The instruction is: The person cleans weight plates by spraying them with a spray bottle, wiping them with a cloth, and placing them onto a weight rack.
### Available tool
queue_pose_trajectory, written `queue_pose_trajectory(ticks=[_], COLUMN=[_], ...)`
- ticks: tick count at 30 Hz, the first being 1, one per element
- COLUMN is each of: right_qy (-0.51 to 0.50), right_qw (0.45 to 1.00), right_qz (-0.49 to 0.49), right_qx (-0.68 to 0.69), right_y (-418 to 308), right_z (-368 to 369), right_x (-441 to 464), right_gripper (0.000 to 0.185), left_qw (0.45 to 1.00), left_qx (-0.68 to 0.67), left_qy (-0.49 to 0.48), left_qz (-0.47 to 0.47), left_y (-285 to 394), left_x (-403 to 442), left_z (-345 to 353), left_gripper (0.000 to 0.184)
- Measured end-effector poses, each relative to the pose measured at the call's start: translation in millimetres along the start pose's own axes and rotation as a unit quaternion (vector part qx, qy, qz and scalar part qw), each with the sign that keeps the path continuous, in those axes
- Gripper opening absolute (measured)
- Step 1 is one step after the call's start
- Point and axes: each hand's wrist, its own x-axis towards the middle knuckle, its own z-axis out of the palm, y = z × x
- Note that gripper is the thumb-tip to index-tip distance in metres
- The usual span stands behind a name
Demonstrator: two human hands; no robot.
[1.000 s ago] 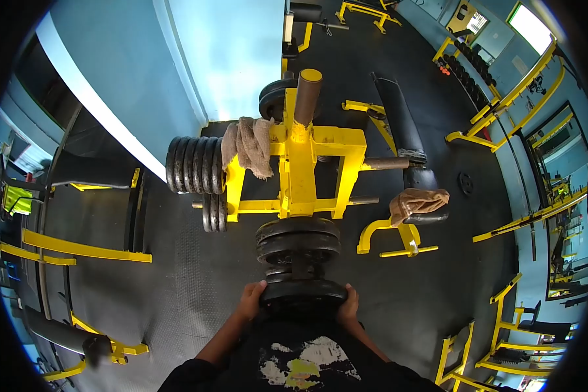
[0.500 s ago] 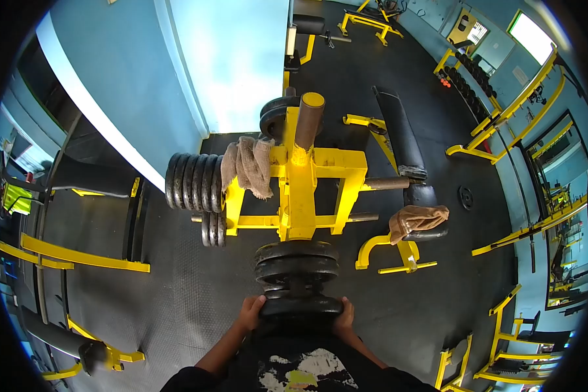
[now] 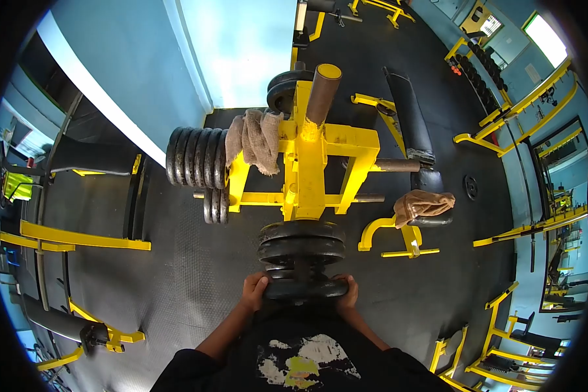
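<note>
Held: one broad, black, round weight plate [image 3: 305, 289], lower centre of the frame, between our two hands. Our left hand [image 3: 255, 289] clasps its left edge, thumb uppermost; our right hand [image 3: 348, 291] clasps its right edge. How the other fingers of either hand lie beneath the rim we cannot tell.

Just beyond, in line: small black plates [image 3: 279, 270], then two large black round plates [image 3: 301, 249], below the foot of a yellow-painted steel rack [image 3: 305, 176] with a thick brown upright post [image 3: 323, 98].

On the rack's left side: a row of black ridged plates [image 3: 196, 157], with a shorter row of black plates [image 3: 215, 206] beneath; a grey-brown rumpled cloth [image 3: 255, 140] hangs beside the upper row. On its right side: a bare brown metal peg [image 3: 397, 165]. Behind: black discs [image 3: 282, 91].

Right of the rack: a black padded bench [image 3: 408, 117] on yellow legs, a brown folded towel [image 3: 424, 207] draped over its near end. Further right: one small black disc [image 3: 470, 187], on the black rubber floor [image 3: 464, 274].
</note>
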Motion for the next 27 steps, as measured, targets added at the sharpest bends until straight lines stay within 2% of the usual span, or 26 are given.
queue_pose_trajectory(ticks=[2, 3, 4, 5, 6, 8, 11, 15, 18, 21, 23, 27], right_qy=[-0.047, -0.047, -0.017, 0.014, 0.012, 0.026, 0.022, 0.022, 0.016, 0.008, 0.038, 0.031], right_qw=[0.995, 0.995, 0.995, 0.991, 0.991, 0.994, 0.993, 0.99, 0.987, 0.985, 0.983, 0.979], right_qz=[-0.078, -0.078, -0.058, -0.037, -0.038, -0.046, -0.051, -0.066, -0.08, -0.088, -0.098, -0.117], right_qx=[0.039, 0.038, 0.082, 0.127, 0.126, 0.098, 0.104, 0.121, 0.136, 0.145, 0.154, 0.164], right_y=[-10, -18, -25, -32, -34, -37, -36, -35, -37, -37, -35, -36], right_z=[0, 3, 9, 13, 13, 13, 13, 13, 18, 26, 34, 40], right_x=[1, 0, -3, -4, -3, -1, 2, 5, 14, 26, 45, 62], right_gripper=[0.054, 0.054, 0.054, 0.059, 0.059, 0.071, 0.07, 0.069, 0.068, 0.067, 0.062, 0.058], left_qw=[0.997, 0.997, 0.989, 0.975, 0.975, 0.969, 0.96, 0.957, 0.96, 0.961, 0.947, 0.951], left_qx=[-0.034, -0.035, -0.079, -0.123, -0.124, -0.103, -0.116, -0.101, -0.115, -0.097, -0.131, -0.11], left_qy=[0.063, 0.063, 0.121, 0.178, 0.18, 0.213, 0.248, 0.266, 0.253, 0.258, 0.292, 0.281], left_qz=[-0.006, -0.006, 0.02, 0.046, 0.047, 0.066, 0.054, 0.059, 0.025, 0.038, 0.035, 0.063], left_y=[-5, -3, 0, 2, -3, -14, -10, -16, -22, -27, -26, -37], left_x=[-1, 0, 1, 2, 4, 7, 8, 10, 12, 30, 49, 71], left_z=[4, 9, 15, 17, 17, 15, 18, 19, 16, 15, 17, 13], left_gripper=[0.04, 0.04, 0.037, 0.04, 0.04, 0.055, 0.058, 0.061, 0.062, 0.059, 0.055, 0.051])
